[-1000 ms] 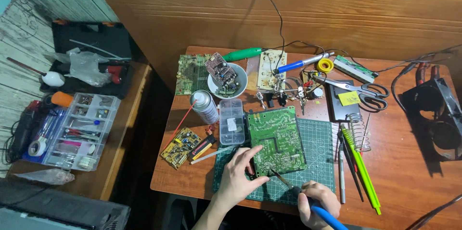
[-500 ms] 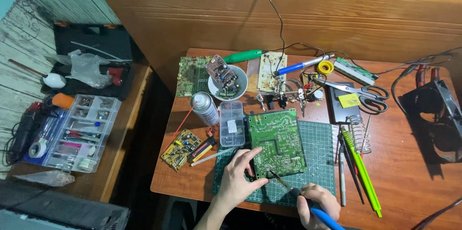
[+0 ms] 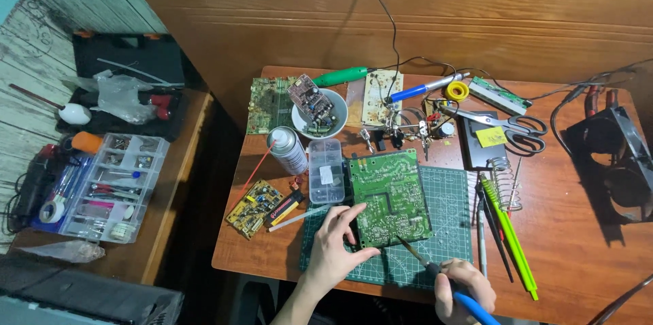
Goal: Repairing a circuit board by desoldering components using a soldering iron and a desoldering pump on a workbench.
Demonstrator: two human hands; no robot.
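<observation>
While left hand (image 3: 338,240) steadies board (image 3: 390,197).

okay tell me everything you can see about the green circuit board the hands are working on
The green circuit board is a roughly rectangular panel lying flat, solder side up, with pale traces and many small shiny joints. It sits slightly turned on the green cutting mat, beside a clear plastic parts box. The left hand presses its near left edge with spread fingers. The right hand holds a blue-handled soldering iron whose tip meets the board's near edge.

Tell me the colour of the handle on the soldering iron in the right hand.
Blue, seen in the head view: soldering iron.
</observation>
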